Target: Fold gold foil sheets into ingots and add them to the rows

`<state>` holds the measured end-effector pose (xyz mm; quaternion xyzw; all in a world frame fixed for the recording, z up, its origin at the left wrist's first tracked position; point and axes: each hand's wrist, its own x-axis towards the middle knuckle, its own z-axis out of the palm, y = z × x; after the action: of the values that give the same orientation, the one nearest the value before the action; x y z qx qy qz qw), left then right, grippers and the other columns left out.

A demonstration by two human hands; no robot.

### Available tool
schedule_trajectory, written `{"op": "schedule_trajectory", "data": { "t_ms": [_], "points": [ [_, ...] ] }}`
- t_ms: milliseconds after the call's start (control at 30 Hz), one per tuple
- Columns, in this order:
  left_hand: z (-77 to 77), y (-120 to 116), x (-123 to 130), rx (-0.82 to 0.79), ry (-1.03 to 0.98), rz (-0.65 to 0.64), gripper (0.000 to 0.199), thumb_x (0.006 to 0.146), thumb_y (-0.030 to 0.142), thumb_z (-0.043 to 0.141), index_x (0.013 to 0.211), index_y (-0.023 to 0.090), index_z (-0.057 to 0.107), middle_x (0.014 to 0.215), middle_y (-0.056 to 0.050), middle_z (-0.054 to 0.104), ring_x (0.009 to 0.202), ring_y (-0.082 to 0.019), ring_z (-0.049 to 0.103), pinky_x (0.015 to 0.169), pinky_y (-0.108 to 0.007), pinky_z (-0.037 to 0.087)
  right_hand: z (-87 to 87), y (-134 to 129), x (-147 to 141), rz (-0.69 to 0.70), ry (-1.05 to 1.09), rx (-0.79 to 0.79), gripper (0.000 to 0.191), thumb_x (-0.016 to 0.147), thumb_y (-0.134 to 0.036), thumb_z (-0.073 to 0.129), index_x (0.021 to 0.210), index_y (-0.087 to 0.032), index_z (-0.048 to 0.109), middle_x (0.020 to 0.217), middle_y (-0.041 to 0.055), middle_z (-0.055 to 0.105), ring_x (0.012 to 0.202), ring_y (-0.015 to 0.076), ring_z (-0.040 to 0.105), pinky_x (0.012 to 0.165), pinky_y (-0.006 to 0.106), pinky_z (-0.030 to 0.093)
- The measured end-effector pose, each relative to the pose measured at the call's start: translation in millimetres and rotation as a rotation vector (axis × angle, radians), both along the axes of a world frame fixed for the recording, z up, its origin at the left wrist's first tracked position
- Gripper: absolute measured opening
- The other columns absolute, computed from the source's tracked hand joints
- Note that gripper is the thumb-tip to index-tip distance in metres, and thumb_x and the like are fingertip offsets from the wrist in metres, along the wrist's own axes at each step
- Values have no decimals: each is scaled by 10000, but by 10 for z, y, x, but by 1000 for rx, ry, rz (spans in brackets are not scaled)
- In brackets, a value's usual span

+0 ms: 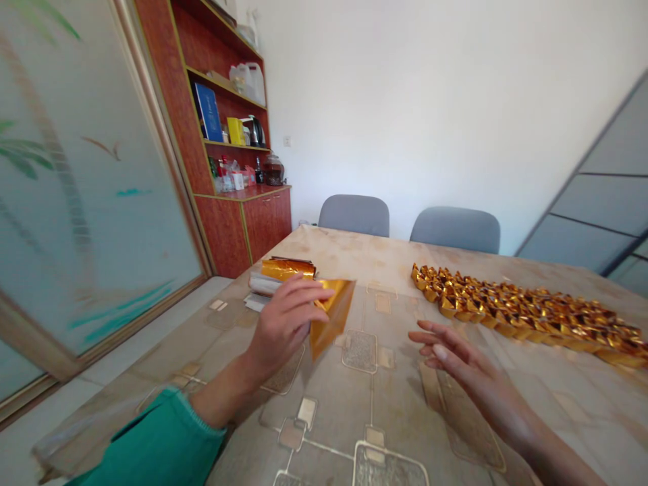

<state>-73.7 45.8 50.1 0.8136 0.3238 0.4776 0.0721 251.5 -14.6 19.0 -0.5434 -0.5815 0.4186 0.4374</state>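
My left hand (288, 314) pinches a folded piece of gold foil paper (335, 317) above the table, its pointed corners facing up right and down. Behind that hand lies a stack of gold foil sheets (287, 270) with white paper (264, 283) showing beside it. My right hand (455, 354) hovers over the table with fingers stretched out and apart, touching nothing. Beyond it, rows of many folded gold foil pieces (526, 310) stand packed together on the right side of the table.
The table (334, 418) has a patterned cover. Two grey chairs (354, 214) stand at its far side, against a white wall. A red-brown cabinet (223, 223) with bottles and boxes on its shelves is at the back left, beside a frosted sliding door (101, 202).
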Motion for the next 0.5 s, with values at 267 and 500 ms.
{"op": "schedule_trajectory", "data": {
  "t_ms": [267, 500],
  "points": [
    [-274, -388, 289, -138, 5, -291, 248, 862, 148, 639, 756, 312, 792, 1142, -51, 750, 1129, -275, 634, 1051, -457, 426, -78, -64, -230, 186, 109, -28, 532, 751, -557, 762, 1188, -277, 652, 1125, 85, 718, 1011, 289, 677, 839, 420, 570],
    [-339, -282, 315, 45, -9, -322, 618, 928, 375, 607, 1490, 250, 383, 1564, -131, 386, 1407, -288, 405, 1128, -506, 371, -82, -66, -179, 33, -300, 770, 152, 959, -370, 598, 920, -240, 668, 913, 62, 714, 873, 234, 646, 789, 398, 502]
  ]
}}
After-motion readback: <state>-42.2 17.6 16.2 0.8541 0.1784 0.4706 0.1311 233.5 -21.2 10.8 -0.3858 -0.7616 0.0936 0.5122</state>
